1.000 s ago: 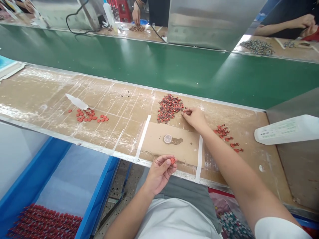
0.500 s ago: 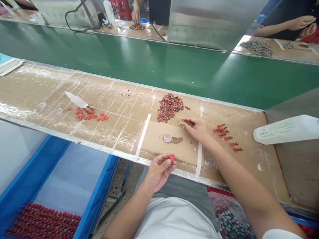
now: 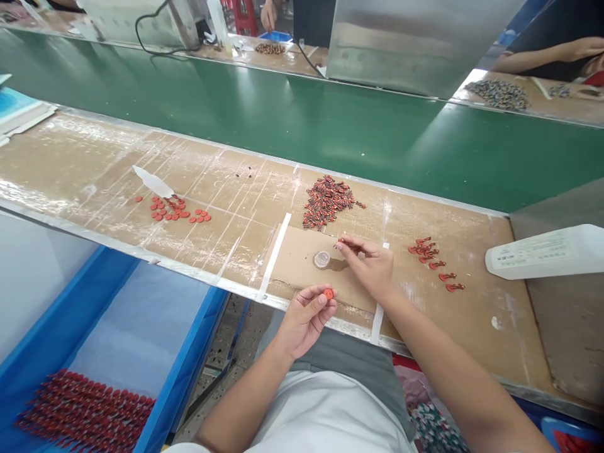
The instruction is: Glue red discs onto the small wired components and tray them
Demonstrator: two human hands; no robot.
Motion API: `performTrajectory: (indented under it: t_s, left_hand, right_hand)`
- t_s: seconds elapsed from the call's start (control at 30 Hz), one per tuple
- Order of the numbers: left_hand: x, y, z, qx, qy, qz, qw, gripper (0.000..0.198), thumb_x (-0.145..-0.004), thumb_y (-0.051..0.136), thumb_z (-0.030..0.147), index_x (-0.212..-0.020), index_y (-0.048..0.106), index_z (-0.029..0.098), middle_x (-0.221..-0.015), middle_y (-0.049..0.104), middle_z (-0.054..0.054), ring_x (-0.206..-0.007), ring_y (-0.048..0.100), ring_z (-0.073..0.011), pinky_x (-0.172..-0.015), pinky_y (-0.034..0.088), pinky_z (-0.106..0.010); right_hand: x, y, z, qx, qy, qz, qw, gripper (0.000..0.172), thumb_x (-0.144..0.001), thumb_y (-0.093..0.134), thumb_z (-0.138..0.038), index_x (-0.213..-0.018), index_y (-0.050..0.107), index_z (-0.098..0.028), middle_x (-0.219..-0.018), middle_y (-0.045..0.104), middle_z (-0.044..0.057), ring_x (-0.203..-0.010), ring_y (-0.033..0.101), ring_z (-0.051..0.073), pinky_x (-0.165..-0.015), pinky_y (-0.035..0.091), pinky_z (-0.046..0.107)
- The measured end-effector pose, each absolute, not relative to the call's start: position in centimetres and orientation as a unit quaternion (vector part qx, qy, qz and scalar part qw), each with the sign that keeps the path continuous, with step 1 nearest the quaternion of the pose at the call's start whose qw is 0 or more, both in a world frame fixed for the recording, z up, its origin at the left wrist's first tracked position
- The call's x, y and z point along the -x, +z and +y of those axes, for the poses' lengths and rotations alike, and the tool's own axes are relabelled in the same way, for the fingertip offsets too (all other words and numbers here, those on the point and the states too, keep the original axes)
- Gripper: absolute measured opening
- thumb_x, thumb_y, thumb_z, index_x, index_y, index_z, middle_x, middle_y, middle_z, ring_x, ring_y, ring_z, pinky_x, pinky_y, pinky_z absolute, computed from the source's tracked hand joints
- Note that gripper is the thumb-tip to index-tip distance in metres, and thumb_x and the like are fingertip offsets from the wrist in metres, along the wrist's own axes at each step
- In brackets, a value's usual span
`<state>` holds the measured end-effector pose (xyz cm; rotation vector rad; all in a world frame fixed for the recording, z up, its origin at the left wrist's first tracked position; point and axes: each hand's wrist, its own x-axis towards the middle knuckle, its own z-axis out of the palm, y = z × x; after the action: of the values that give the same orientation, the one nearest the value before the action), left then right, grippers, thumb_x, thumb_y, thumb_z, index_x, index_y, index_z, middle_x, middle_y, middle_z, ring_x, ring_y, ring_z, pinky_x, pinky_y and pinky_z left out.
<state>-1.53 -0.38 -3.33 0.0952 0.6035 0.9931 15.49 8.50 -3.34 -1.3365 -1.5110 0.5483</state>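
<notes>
My left hand [image 3: 304,321] pinches a small round red disc [image 3: 328,294] between thumb and fingertips, above the table's front edge. Over the cardboard sheet [image 3: 297,258], my right hand [image 3: 368,264] is closed in a pinch on a tiny dark-and-red piece [image 3: 338,242]. A small round dish [image 3: 321,259] sits on the cardboard just left of the right hand, beside a wet brown stain. Behind it lies a heap of small red-and-dark pieces [image 3: 328,201]. Several red discs with small pieces standing on them [image 3: 436,265] are set out to the right.
Loose red discs [image 3: 165,211] lie at left by a white squeeze bottle [image 3: 153,182]. A large white bottle [image 3: 542,251] lies at right. A green belt [image 3: 283,113] runs behind the table. Rows of red pieces fill part of a blue bin [image 3: 179,365]. Co-workers' hands show across the belt.
My right hand has drawn back from near the heap toward the small dish, a tiny piece in its fingertips. My left hand keeps its hold on the disc. The view has shifted slightly.
</notes>
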Motion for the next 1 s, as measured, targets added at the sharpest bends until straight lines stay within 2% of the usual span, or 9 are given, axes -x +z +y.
performTrajectory:
  t_s: [0.1,0.33,0.63,1.0]
  left_hand:
    - [1.6,-3.2,-0.4,-0.048,0.468,0.283,0.836,0.021,-0.077,0.075,0.012,-0.098,0.073,0.013,-0.095,0.075,-0.007,-0.078,0.071,-0.0073,-0.075,0.058,-0.014]
    - [1.7,-3.1,-0.5,-0.044,0.463,0.277,0.841,0.020,-0.077,0.076,0.013,-0.096,0.073,0.013,-0.094,0.076,-0.006,-0.078,0.071,-0.0083,-0.074,0.058,-0.015]
    - [1.7,-3.2,-0.5,-0.043,0.463,0.274,0.842,0.021,-0.076,0.076,0.012,-0.097,0.073,0.014,-0.093,0.076,-0.006,-0.078,0.072,-0.0086,-0.074,0.058,-0.015]
    - [1.8,-3.3,-0.5,-0.050,0.462,0.269,0.843,0.021,-0.078,0.075,0.012,-0.098,0.073,0.014,-0.097,0.076,-0.006,-0.080,0.072,-0.0088,-0.077,0.058,-0.015]
  right_hand:
    - [-14.9,-3.5,8.1,0.496,0.160,-0.696,0.494,0.015,-0.084,0.070,-0.028,-0.098,0.075,-0.028,-0.095,0.077,0.002,-0.080,0.072,0.018,-0.074,0.059,0.032]
    - [-15.0,-4.2,8.8,0.416,0.131,-0.738,0.514,0.022,-0.081,0.071,-0.014,-0.100,0.073,-0.027,-0.093,0.077,0.002,-0.081,0.072,0.018,-0.076,0.059,0.033]
    - [-15.2,-4.4,9.2,0.401,0.123,-0.765,0.489,0.023,-0.084,0.068,-0.019,-0.105,0.071,-0.028,-0.095,0.076,0.003,-0.084,0.072,0.019,-0.078,0.059,0.035]
    - [-15.1,-4.3,9.2,0.371,0.119,-0.783,0.484,0.029,-0.084,0.068,-0.013,-0.109,0.069,-0.028,-0.098,0.075,0.003,-0.087,0.071,0.018,-0.081,0.059,0.034]
